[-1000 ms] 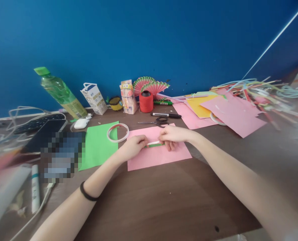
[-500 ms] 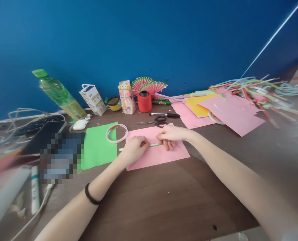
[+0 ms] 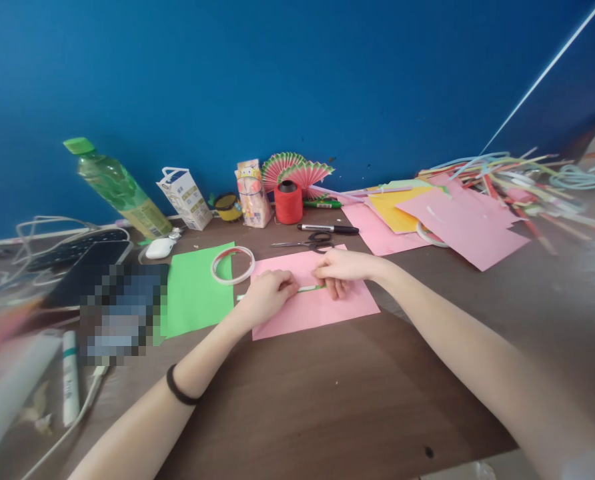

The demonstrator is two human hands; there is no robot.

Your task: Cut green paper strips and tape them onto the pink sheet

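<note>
A pink paper sheet [image 3: 322,308] lies on the brown table in front of me. Across it runs a thin green and white strip [image 3: 309,289]. My left hand [image 3: 267,295] is closed over the strip's left part, and a short end pokes out to its left. My right hand [image 3: 341,268] pinches the strip's right end and presses it onto the pink sheet. A roll of tape [image 3: 233,265] lies just beyond my left hand, half on a green paper sheet [image 3: 195,293].
Scissors [image 3: 311,243] and a black marker [image 3: 327,229] lie behind the pink sheet. A red thread spool [image 3: 288,203], paper fans [image 3: 297,169], a carton [image 3: 186,197] and a green bottle [image 3: 117,190] stand along the blue wall. Coloured sheets and strips [image 3: 457,220] cover the right; cables and a keyboard lie left.
My left hand slid slightly left along the strip, so a short end now shows beyond it. The right hand has stayed on the strip's right end.
</note>
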